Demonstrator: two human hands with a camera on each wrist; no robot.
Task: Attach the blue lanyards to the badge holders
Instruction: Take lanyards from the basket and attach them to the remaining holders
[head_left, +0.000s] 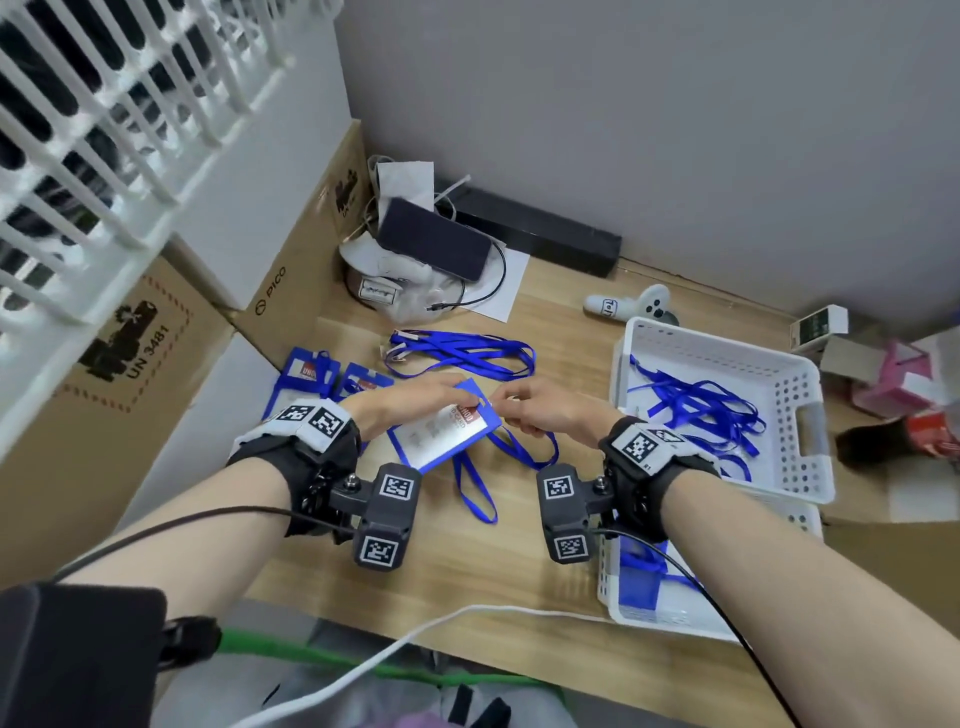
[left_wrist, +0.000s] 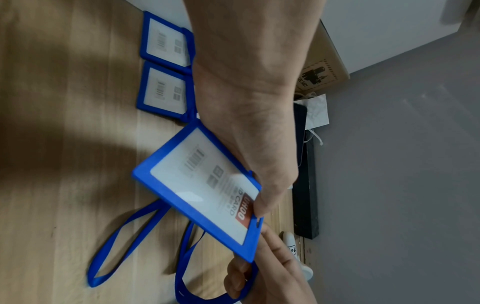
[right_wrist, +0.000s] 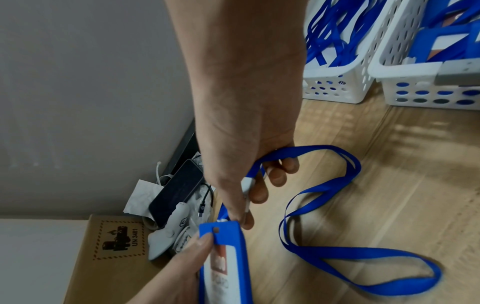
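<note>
My left hand holds a blue-framed badge holder by its top end, a little above the wooden table; the left wrist view shows its card face. My right hand pinches the white clip end of a blue lanyard right at the holder's top edge. The lanyard's loop trails over the table below the holder. Two more badge holders lie at the left, and loose lanyards lie beyond the hands.
Two white perforated baskets stand at the right, one with lanyards, one nearer me with badge holders. Cardboard boxes line the left. A phone, cables, a white controller and a black bar sit along the wall.
</note>
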